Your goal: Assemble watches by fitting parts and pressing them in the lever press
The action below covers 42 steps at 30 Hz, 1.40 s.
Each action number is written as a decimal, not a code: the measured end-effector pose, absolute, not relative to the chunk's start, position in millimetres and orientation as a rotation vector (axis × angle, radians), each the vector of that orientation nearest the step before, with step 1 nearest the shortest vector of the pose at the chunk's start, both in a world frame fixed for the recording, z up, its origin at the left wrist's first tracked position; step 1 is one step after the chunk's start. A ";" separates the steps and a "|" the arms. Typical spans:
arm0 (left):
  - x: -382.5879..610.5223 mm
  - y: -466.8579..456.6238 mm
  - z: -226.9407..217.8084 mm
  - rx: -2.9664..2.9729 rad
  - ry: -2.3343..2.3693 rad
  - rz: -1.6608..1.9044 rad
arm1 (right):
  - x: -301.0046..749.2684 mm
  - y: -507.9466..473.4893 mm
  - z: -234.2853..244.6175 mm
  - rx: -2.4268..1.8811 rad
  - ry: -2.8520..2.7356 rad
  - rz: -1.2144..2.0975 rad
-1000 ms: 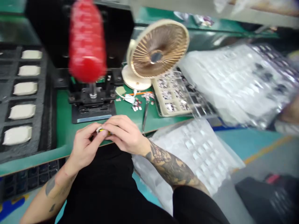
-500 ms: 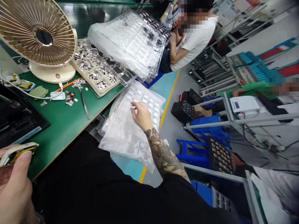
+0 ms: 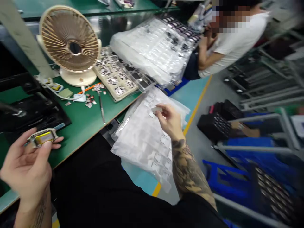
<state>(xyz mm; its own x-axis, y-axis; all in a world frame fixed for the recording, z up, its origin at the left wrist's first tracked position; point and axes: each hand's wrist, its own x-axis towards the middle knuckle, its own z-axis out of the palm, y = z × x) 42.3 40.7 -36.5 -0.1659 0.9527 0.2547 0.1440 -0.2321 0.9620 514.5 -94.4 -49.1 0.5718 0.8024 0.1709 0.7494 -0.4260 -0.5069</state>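
At the left, my left hand (image 3: 30, 161) grips a small pale device housing (image 3: 32, 141) with a yellow-wrapped battery (image 3: 44, 136) inside. My right hand (image 3: 169, 121) pinches a small whitish flat piece (image 3: 156, 109), its kind too blurred to tell. Under that hand lies a stack of clear plastic trays (image 3: 140, 136) with white sheeting and square pockets, several holding pale square parts. On the green bench (image 3: 83, 129) between the hands rest metal tweezers (image 3: 102, 109) and a scatter of small flat parts (image 3: 90, 100).
A cream fan (image 3: 75, 47) stands at the back of the bench. Beside it are a compartment tray (image 3: 116, 99) of small parts and stacked clear trays (image 3: 147, 47). A black fixture (image 3: 30, 104) is at the left. A person in white (image 3: 239, 38) sits beyond; racks stand right.
My right hand has closed on a whitish piece and lifted it from the trays. My left hand has come further into view with the housing. The view has shifted left.
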 end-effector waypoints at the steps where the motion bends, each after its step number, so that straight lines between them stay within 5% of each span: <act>1: 46.6 40.0 -32.0 1.339 1.313 1.509 | 498.3 -83.5 -42.2 -2.116 -1.295 0.163; 6: 58.0 35.6 -17.8 1.147 1.168 1.375 | 389.6 -8.7 -12.1 -1.302 -1.471 0.279; 14: 56.8 36.8 -20.7 0.928 0.981 1.397 | 266.1 66.4 2.6 -0.804 -1.763 0.695; 32: 47.7 32.1 -21.1 1.162 0.975 1.366 | 241.2 73.6 -15.4 -0.909 -1.775 0.899; 38: 51.3 27.1 -28.0 1.343 1.140 1.412 | 239.0 72.9 -3.7 -0.963 -1.840 0.803; 42: 54.8 30.0 -30.5 1.100 1.007 1.348 | 251.9 95.8 33.9 -0.959 -1.797 0.397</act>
<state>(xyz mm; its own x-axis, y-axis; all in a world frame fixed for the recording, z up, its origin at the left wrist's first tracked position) 54.8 30.0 -30.5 0.0016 0.9976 0.0695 -0.2163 -0.0675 0.9740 251.9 95.8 33.9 -0.1670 0.7608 0.6271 0.4260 0.6293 -0.6500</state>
